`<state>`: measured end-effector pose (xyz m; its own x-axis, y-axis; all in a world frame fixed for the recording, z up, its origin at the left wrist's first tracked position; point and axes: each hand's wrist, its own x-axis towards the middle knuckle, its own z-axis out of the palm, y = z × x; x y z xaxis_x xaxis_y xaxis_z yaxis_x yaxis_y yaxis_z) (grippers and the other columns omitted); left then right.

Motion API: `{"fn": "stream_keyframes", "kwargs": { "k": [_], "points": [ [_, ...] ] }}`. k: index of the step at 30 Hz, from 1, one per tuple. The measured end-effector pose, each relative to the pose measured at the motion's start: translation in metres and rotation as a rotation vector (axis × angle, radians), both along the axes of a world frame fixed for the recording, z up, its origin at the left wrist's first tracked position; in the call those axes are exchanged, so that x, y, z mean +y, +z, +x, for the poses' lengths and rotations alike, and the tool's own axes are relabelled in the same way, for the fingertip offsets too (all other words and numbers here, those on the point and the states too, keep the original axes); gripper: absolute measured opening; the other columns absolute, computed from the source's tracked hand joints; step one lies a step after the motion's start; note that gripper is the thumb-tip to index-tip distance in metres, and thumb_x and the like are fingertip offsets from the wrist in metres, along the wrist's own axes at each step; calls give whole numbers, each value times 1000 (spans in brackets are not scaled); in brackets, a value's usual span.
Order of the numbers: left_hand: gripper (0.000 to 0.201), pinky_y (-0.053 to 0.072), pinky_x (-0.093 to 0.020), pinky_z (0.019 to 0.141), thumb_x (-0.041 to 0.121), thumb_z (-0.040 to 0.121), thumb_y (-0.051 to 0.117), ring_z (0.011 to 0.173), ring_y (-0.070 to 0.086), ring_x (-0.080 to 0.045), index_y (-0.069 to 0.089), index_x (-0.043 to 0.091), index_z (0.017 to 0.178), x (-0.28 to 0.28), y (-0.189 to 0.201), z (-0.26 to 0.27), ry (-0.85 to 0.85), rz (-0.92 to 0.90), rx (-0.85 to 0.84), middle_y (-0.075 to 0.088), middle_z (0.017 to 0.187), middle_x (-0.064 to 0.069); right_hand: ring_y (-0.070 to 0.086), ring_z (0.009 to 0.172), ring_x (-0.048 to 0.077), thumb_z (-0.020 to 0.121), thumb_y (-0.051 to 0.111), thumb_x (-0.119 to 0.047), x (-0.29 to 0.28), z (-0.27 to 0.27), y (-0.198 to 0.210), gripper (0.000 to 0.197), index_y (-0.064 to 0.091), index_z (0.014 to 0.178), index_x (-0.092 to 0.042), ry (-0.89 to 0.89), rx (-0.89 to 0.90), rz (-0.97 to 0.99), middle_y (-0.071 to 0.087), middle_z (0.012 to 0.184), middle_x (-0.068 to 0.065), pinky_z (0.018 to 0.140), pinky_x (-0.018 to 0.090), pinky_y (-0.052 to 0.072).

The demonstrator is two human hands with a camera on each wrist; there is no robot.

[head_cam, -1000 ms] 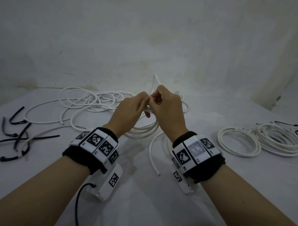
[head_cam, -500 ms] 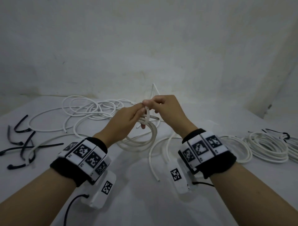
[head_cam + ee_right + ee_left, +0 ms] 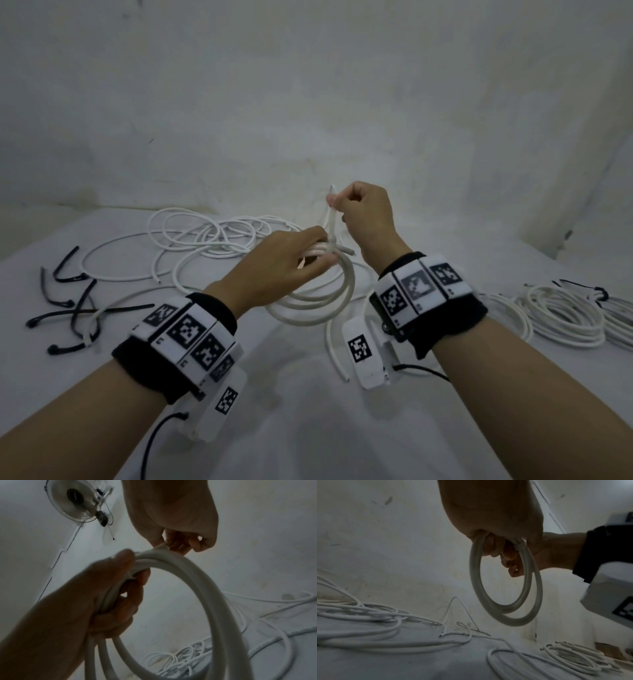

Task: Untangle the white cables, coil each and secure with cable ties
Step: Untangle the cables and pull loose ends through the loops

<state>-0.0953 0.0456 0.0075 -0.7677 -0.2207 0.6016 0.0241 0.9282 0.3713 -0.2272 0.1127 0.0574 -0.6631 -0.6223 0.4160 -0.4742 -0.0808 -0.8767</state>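
My left hand (image 3: 310, 255) grips the top of a small coil of thick white cable (image 3: 329, 305), held above the table; the coil (image 3: 518, 609) hangs below the fingers in the left wrist view. A white cable tie (image 3: 331, 219) is wrapped round the coil beside my left fingers. My right hand (image 3: 337, 205) pinches the tie's tail and holds it straight up above the coil. In the right wrist view the coil (image 3: 205, 582) fills the middle, with the left hand (image 3: 123, 582) curled round it.
A tangle of thin white cables (image 3: 205, 236) lies at the back left of the white table. Several black cable ties (image 3: 75, 308) lie at the left. Coiled white cables (image 3: 561, 315) sit at the right. A loose cable end (image 3: 334, 346) lies under my right wrist.
My right hand has risen, drawing the tie's tail up and away from the coil. The left hand has kept its hold on the coil and shifted slightly right.
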Motion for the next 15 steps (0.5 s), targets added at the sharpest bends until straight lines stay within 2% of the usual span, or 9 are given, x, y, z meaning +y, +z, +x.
{"fn": "stream_keyframes", "kwargs": {
  "k": [2,4,6,7,8,9,11,13,15],
  "points": [
    [24,34,-18,53,50,90,52,60,50,-7,49,27,84,-1,4,2,11,-1,-51,56,65,7,46,54,12,86,65,-16,3,5,1,27,54,62,-13,35,-8,-30,52,60,-2,56,24,41],
    [22,34,-19,54,44,89,53,63,50,-7,48,24,83,-3,6,6,23,30,-100,56,68,7,50,55,10,89,62,-23,12,9,7,18,63,74,-12,216,-29,41,58,68,-4,52,17,40],
    [23,37,-19,58,41,88,57,65,54,-5,48,20,91,-4,7,11,50,117,-95,61,74,6,56,65,10,89,61,-26,21,10,10,16,69,86,-13,414,-20,191,64,76,-3,61,20,46],
    [27,42,-22,63,40,86,61,69,57,-4,46,20,96,-6,8,13,62,182,-73,64,79,4,59,71,11,89,61,-23,24,11,9,14,70,89,-12,487,-26,226,66,80,-1,69,24,50],
    [34,46,-29,68,38,84,65,74,61,-9,41,20,101,-6,9,14,69,250,-51,68,83,1,62,74,12,90,60,-19,25,13,7,12,69,88,-11,530,-35,225,68,81,1,74,26,52],
    [42,48,-35,72,35,81,69,76,64,-16,36,21,103,-6,10,15,74,308,-37,70,85,-3,63,72,11,90,59,-15,26,15,4,12,68,86,-9,541,-34,198,68,78,2,73,25,52],
    [52,50,-44,77,31,77,73,77,66,-23,29,19,103,-4,11,17,74,360,-40,71,86,-9,60,62,10,90,59,-9,24,19,-1,13,65,79,-7,495,40,132,64,68,2,64,22,50],
    [54,50,-41,76,32,77,73,74,66,-19,26,20,100,-1,11,20,88,297,-73,71,87,-8,57,56,10,88,61,-11,19,24,-5,14,64,75,-8,398,203,127,61,61,0,61,26,48],
    [50,51,-35,70,36,81,68,71,66,-15,24,21,99,3,11,22,128,190,-94,71,88,-3,58,54,11,88,62,-18,15,28,-7,18,61,71,-15,306,322,154,61,58,-3,63,31,50]
  ]
}}
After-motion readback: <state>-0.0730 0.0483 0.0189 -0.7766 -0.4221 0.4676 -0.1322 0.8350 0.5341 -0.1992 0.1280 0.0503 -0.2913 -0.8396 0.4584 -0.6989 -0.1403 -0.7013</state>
